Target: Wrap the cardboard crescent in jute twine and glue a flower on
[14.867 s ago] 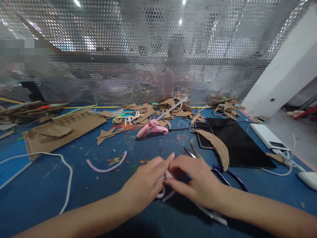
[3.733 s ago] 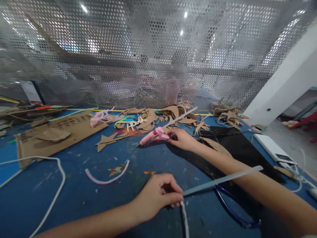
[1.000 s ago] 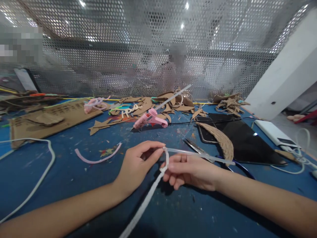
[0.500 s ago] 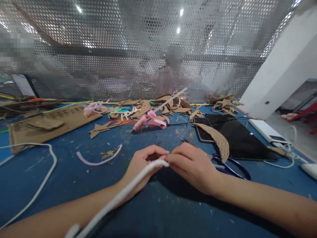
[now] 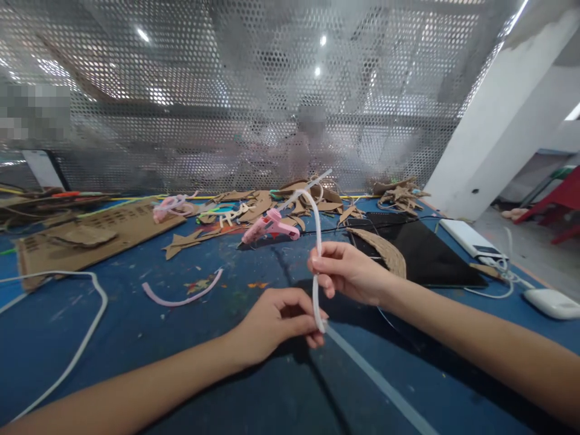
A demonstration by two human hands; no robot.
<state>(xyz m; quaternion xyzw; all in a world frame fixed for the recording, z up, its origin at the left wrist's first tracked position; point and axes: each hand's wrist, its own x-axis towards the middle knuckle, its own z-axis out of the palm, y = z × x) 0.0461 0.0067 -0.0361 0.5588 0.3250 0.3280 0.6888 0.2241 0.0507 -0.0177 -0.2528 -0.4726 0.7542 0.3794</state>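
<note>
A white pipe cleaner [image 5: 317, 226] stands upright between my two hands, its top curving over to the left. My right hand [image 5: 351, 269] pinches it partway up between thumb and fingers. Lower down and to the left, my left hand [image 5: 283, 320] is closed on its lower part. From there a pale, see-through-looking strip [image 5: 376, 374] runs to the bottom edge; I cannot tell if it belongs to the same piece. Beyond my hands lies a pink glue gun [image 5: 272, 226] with a clear glue stick poking out of its back. A curved lilac pipe cleaner [image 5: 183, 302] rests left of my left hand.
Cardboard scraps [image 5: 258, 205] are heaped along the back by the perforated metal screen [image 5: 203, 121]. A cardboard sheet [image 5: 99, 241] and a white cable [image 5: 93, 320] lie left. On the right are a curved cardboard piece [image 5: 385, 251], a black tablet [image 5: 435, 254] and a white power bank [image 5: 469, 238].
The white pipe cleaner has swung from lying across my left forearm to standing upright. My right hand has moved up along it, apart from my left hand, which has shifted slightly lower and right.
</note>
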